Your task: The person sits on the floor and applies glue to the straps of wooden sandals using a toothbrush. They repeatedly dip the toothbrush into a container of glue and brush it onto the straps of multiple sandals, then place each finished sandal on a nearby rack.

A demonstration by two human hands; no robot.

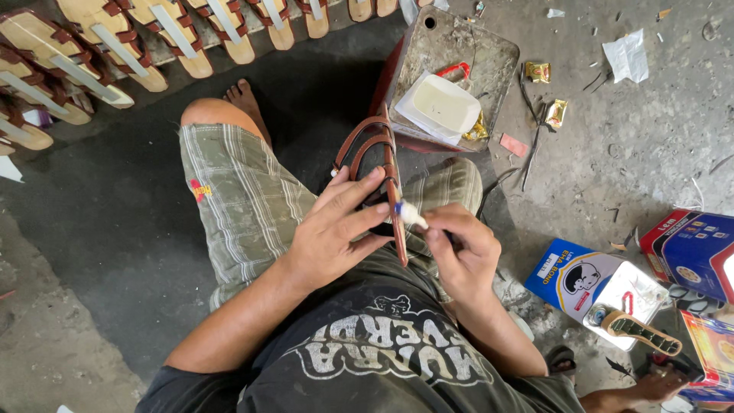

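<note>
A brown strapped sandal (380,157) stands on edge over my lap. My left hand (336,227) holds it from the left, fingers spread across its dark sole. My right hand (461,246) grips a small brush with a white glue-covered tip (409,213), which touches the sandal's brown rim. A white tub of pale glue (446,104) sits on a grey metal tray (489,53) just beyond my knees.
Rows of tan sandals with brown straps (115,46) lie along the top left. A blue and white box (592,287) and red and blue boxes (692,248) sit at the right. Wrappers and paper scraps (627,55) litter the concrete floor. Another person's foot (657,382) shows at bottom right.
</note>
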